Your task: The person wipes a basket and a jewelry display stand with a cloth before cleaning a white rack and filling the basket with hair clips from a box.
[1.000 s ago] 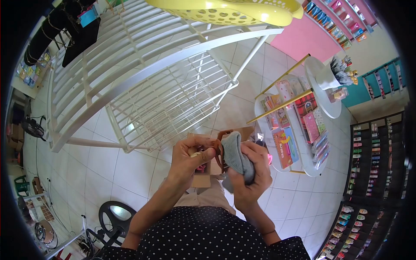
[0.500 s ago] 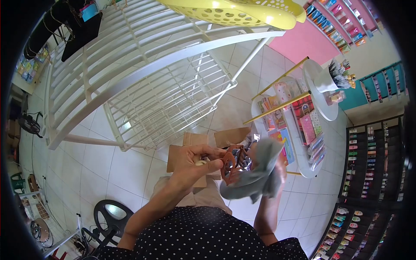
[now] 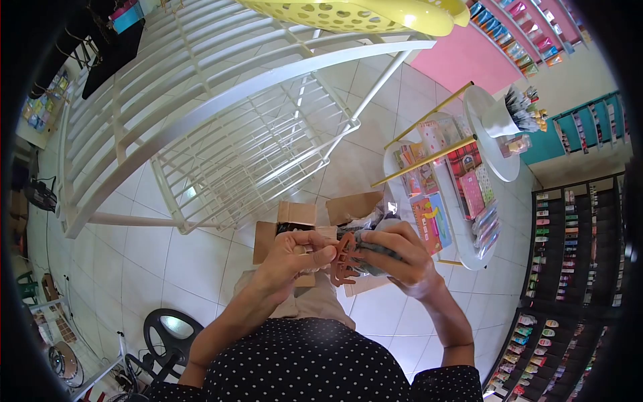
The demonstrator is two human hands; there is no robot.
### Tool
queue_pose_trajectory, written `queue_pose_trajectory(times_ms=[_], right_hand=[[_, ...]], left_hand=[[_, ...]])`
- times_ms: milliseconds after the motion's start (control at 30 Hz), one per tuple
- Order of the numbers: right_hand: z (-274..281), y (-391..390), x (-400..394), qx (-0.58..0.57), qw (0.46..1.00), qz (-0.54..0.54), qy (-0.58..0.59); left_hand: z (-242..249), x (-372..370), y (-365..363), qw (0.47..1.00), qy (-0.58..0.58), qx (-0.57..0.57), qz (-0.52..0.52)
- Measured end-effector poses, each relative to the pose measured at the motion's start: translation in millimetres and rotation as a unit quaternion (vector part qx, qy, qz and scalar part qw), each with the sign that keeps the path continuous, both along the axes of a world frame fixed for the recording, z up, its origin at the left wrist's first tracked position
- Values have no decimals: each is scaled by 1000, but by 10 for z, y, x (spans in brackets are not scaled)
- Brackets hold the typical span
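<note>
A brown hair claw clip (image 3: 345, 262) is pinched at its left side between the thumb and fingers of my left hand (image 3: 291, 260). My right hand (image 3: 405, 261) is closed on a grey cloth (image 3: 368, 260), which is bunched against the clip's right side. The fingertips of that hand are partly hidden by the cloth. Below the hands, an open cardboard box (image 3: 297, 213) shows its flaps, with dark and shiny plastic-wrapped contents partly covered by my hands.
A white slatted rack (image 3: 221, 100) stands ahead, bearing a yellow perforated basket (image 3: 362, 17). On the right, a tiered white table (image 3: 499, 164) with gold legs holds notebooks and a pot of brushes (image 3: 506, 117). Black shelves (image 3: 576, 268) of small goods line the far right.
My right hand and the grey cloth, blurred and loosely hanging before, are now gathered close against the clip. The clip has turned in my left hand. The view has shifted slightly.
</note>
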State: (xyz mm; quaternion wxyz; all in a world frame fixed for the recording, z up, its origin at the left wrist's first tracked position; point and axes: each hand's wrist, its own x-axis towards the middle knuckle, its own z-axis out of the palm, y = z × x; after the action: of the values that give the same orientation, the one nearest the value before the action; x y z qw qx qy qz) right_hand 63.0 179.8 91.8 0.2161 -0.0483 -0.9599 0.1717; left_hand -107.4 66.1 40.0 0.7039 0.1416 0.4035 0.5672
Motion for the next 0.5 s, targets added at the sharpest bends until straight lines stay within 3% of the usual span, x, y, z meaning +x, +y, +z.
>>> queue_pose_trajectory(times_ms=[33, 100, 133, 200, 233, 300, 367, 433, 500], right_hand=[[14, 33, 5, -1, 1000, 0, 0], [47, 96, 7, -178, 984, 14, 15], [38, 149, 29, -178, 984, 14, 15], [7, 226, 75, -393, 919, 10, 42], [31, 191, 76, -394, 918, 10, 42], [120, 15, 50, -253, 955, -128, 87], [93, -267, -27, -96, 985, -108, 92], [-153, -456, -69, 41, 986, -138, 89], [-307, -480, -36, 51, 981, -149, 114]], left_hand=[[-4, -2, 8, 1000, -19, 3, -12], [14, -1, 17, 999, -38, 5, -24], [49, 10, 23, 997, -65, -4, -29], [40, 16, 15, 995, -93, -16, -33], [-1, 9, 11, 995, -93, -10, -28], [-8, -6, 9, 996, -92, -5, -17], [38, -38, 12, 993, -92, -68, 13], [29, -43, 24, 994, -89, -59, 17], [13, -19, 42, 995, -87, -45, 23]])
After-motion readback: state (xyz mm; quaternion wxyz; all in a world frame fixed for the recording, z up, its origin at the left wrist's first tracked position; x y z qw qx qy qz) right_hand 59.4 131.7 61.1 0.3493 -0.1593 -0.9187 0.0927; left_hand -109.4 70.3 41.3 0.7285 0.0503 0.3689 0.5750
